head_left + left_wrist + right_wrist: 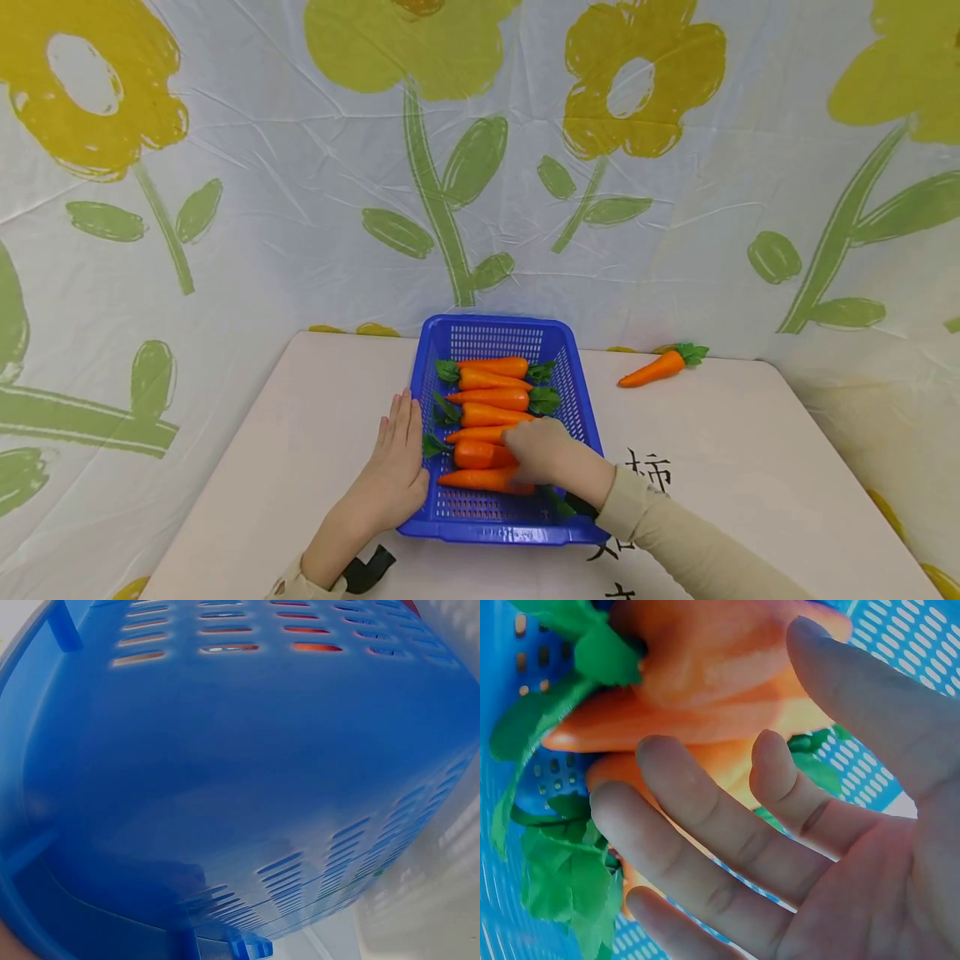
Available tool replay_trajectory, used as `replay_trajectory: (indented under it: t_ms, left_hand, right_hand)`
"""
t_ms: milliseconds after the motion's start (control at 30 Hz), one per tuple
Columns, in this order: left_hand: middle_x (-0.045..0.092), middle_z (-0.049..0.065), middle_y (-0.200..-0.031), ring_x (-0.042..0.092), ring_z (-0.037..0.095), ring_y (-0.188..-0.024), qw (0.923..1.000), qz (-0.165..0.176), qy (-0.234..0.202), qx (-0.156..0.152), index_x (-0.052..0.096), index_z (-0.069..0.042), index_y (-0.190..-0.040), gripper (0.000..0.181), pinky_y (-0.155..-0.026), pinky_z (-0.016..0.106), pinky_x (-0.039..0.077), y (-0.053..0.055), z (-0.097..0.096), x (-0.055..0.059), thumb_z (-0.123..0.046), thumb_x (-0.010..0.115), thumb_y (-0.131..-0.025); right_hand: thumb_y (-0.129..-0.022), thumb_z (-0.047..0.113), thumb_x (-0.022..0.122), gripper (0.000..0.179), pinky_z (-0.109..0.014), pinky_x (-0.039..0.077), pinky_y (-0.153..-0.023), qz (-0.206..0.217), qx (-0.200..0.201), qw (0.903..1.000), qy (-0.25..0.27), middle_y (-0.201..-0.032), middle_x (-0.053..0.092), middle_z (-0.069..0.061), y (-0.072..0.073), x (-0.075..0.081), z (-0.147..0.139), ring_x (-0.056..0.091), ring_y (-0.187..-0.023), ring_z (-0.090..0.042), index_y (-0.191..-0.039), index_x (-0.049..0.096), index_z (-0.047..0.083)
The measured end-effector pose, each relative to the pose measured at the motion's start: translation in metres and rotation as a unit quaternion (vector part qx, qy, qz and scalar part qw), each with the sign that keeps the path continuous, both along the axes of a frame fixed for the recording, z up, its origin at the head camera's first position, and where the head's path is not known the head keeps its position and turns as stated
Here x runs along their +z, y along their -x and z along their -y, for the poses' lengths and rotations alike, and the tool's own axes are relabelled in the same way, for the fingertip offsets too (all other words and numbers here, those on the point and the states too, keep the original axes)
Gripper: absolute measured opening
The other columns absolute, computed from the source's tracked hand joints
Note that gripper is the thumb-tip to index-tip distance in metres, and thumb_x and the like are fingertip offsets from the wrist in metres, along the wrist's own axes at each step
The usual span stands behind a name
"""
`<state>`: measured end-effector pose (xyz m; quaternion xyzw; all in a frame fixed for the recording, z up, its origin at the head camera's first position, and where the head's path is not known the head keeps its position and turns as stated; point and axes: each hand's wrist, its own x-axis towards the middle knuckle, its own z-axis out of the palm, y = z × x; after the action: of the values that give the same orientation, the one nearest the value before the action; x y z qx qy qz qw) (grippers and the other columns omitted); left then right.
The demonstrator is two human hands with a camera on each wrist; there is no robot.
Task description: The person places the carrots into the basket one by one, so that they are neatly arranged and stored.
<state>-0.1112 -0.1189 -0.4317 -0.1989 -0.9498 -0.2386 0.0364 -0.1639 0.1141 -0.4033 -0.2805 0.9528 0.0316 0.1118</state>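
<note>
A blue plastic basket (510,533) with slotted walls holds a row of several orange carrots (495,415) with green leafy tops, lying crosswise with ends alternating. My left hand (393,475) rests along the basket's left side, fingers straight and together, pointing away from me. The left wrist view is filled by the basket's outer wall (225,742). Inside the basket, my right hand (551,454) is over the nearer carrots at their right ends. In the right wrist view its fingers (705,802) are spread and slightly bent above the carrots, with nothing gripped.
One more carrot (660,367) lies on the pale table (720,450) to the right of the basket, near the back edge. Black written characters (651,471) mark the table at the right. Behind it hangs a white cloth (285,250) with yellow flowers.
</note>
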Motion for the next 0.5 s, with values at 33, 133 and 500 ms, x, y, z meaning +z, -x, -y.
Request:
replay_trajectory:
  t_ms: [33, 133, 500]
  left_hand:
    - [-0.01, 0.027, -0.162, -0.003, 0.045, -0.148, 1.0, 0.0, 0.0, 0.0, 0.007, 0.016, -0.152, 0.078, -0.116, 0.062, 0.009, 0.0, 0.0, 0.0, -0.005, 0.049, -0.088]
    - [-0.01, 0.027, -0.162, -0.004, 0.045, -0.149, 1.0, 0.0, 0.001, 0.0, 0.007, 0.016, -0.152, 0.078, -0.116, 0.062, 0.009, 0.0, 0.0, 0.0, -0.005, 0.049, -0.089]
    - [-0.011, 0.026, -0.162, -0.007, 0.043, -0.149, 1.0, 0.008, 0.005, 0.0, 0.006, 0.015, -0.152, 0.079, -0.116, 0.062, 0.009, 0.0, 0.0, 0.0, -0.006, 0.049, -0.089]
  right_hand:
    - [-0.076, 0.04, 0.082, 0.031, -0.029, 0.047, -0.053, 0.005, 0.004, 1.0, 0.005, -0.061, 0.051, 0.004, 0.001, 0.003, -0.002, 0.049, -0.055, -0.014, -0.079, 0.065, 0.015]
    - [-0.079, 0.04, 0.081, 0.034, -0.029, 0.042, -0.051, 0.024, 0.005, 0.9994, 0.023, -0.061, 0.047, 0.006, 0.005, 0.012, -0.007, 0.047, -0.055, -0.012, -0.072, 0.056, 0.017]
    - [-0.087, 0.033, 0.075, 0.028, -0.028, 0.037, -0.052, 0.064, -0.02, 0.988, 0.139, -0.062, 0.05, 0.005, 0.027, 0.044, -0.038, 0.047, -0.057, -0.013, -0.075, 0.056, 0.017]
